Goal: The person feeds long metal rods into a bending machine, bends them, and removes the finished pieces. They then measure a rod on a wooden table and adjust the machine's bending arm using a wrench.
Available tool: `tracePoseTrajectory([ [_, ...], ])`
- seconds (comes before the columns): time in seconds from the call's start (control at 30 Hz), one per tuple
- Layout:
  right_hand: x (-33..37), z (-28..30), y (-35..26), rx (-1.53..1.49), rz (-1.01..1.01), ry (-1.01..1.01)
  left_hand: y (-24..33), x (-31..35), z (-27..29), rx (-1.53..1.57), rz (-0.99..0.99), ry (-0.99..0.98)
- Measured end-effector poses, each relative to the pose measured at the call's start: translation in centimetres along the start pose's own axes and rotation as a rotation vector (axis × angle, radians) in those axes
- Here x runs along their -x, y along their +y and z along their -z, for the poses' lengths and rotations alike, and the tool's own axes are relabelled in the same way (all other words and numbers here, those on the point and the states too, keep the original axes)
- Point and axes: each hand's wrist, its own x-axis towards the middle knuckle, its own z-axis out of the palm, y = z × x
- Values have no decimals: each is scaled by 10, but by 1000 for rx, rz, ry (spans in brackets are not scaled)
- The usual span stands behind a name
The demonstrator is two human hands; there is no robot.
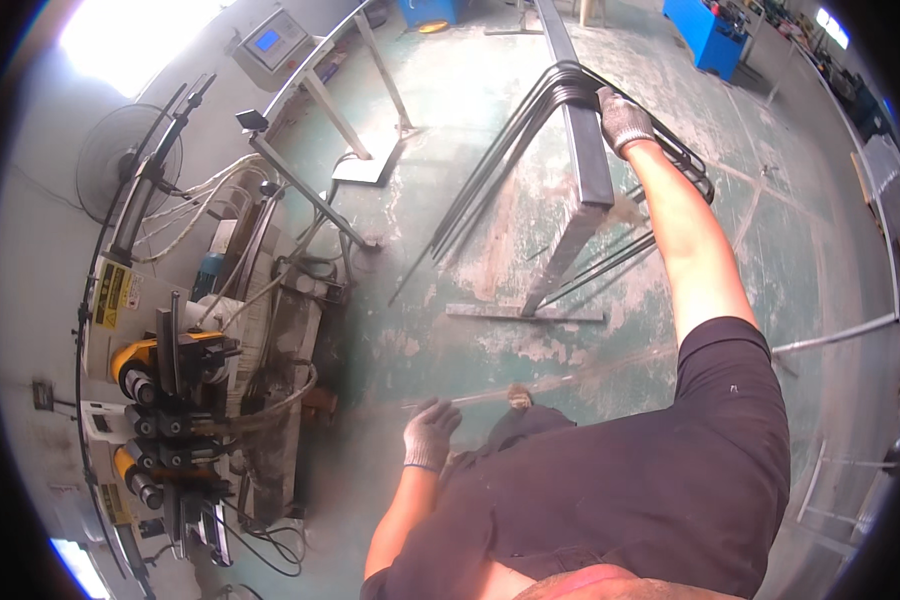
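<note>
Several dark bent metal rods (515,145) hang over a grey steel beam (592,165) on a stand, their long legs sloping down on both sides. My right hand (625,122), in a pale knit glove with a dark smudge, reaches far forward to the right side of the beam. Its fingers are closed at the bend of the rods, partly hidden by the back of the hand. Low beside my body is my left hand (430,434), gloved too, holding nothing, with its fingers loosely apart.
A bending machine (170,400) with black and yellow rollers and loose cables stands along the left. Behind it are a fan (130,160) and a control box with a blue screen (273,42). The stand's foot bar (525,313) crosses the worn green floor. A blue cabinet (705,38) is far right.
</note>
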Motion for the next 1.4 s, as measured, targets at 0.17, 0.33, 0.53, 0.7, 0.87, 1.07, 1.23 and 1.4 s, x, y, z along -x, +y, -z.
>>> tracePoseTrajectory([
  [0.17, -79, -18, 61, 13, 2, -39, 3, 3, -22, -11, -11, 210],
  [0.33, -45, 22, 18, 163, 57, -58, 18, 35, 2, 121, -47, 400],
  [0.53, 62, 103, -20, 102, 138, -174, 35, 38, 40, 150, -103, 373],
  [0.7, 188, 182, -85, -25, 85, -279, 87, 53, -4, -91, 6, 161],
  [0.87, 251, 182, -185, -58, 280, -49, 132, 61, 6, -289, -110, -87],
  [1.07, 323, 152, -397, -148, 448, -382, 213, 77, 75, -130, 36, -375],
  [1.23, 394, 114, -562, -329, 921, -688, 256, 98, 116, 246, 198, -247],
  [1.4, 421, 60, -663, -460, 1235, -983, 278, 118, 186, -68, -398, 77],
])
